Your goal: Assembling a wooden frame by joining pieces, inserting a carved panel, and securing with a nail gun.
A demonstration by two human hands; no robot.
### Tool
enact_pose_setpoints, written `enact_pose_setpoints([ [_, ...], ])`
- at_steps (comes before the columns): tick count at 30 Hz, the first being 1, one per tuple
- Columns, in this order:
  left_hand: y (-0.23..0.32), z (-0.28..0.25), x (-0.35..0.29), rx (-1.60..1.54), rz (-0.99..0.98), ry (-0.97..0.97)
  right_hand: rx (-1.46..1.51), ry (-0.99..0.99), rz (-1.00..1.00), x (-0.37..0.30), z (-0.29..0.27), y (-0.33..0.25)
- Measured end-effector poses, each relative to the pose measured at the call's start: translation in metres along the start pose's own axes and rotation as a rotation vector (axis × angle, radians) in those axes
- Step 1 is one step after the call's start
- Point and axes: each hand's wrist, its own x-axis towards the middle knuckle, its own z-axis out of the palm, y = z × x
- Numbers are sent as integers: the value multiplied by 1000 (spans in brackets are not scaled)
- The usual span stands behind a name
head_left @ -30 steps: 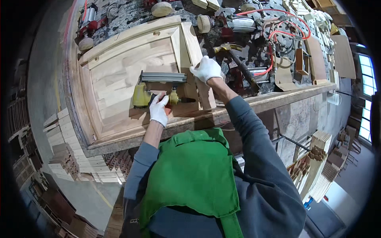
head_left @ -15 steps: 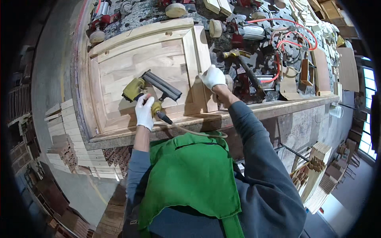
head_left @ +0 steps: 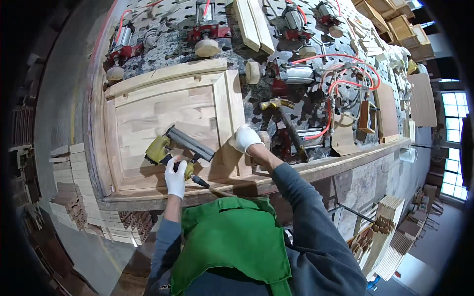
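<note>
Left hand (head_left: 175,178), white-gloved, wrapped around grip of yellow-green pneumatic nail gun with long dark magazine (head_left: 174,148); fingers closed on handle. Gun lying over lower-left part of pale wooden framed panel, raised centre field of glued strips (head_left: 163,111), nose toward panel face. Dark air hose fitting (head_left: 200,181) leaving gun base toward near bench edge.

Right hand (head_left: 245,138), white-gloved, pressed on right stile of same panel near its lower corner; fingers curled together over frame edge, nothing pinched so far as visible.

Panel flat on perforated dark metal clamping bench (head_left: 266,98), near left end. Round pale clamp pads on red pneumatic cylinders (head_left: 206,39) along far edge. Wooden-handled hammer with brass-coloured head (head_left: 284,118) just right of panel. Red coiled air hoses (head_left: 340,84) further right. Loose timber strips (head_left: 254,22) at bench back. Green apron (head_left: 232,241) and grey sleeves at lower frame. Stacked wooden pieces (head_left: 66,177) on floor, left.
</note>
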Motion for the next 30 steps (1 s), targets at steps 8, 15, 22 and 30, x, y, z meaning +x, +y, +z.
enact_pose_setpoints([
  [8,47,28,-40,594,-80,197,-462,413,34,32,-225,181],
  [15,82,38,-48,668,-272,290,-523,333,114,48,-208,328],
  [22,87,35,-42,667,-291,261,-416,333,-58,95,-222,304],
  [30,86,34,-42,696,-310,258,-258,326,-149,115,-231,280],
])
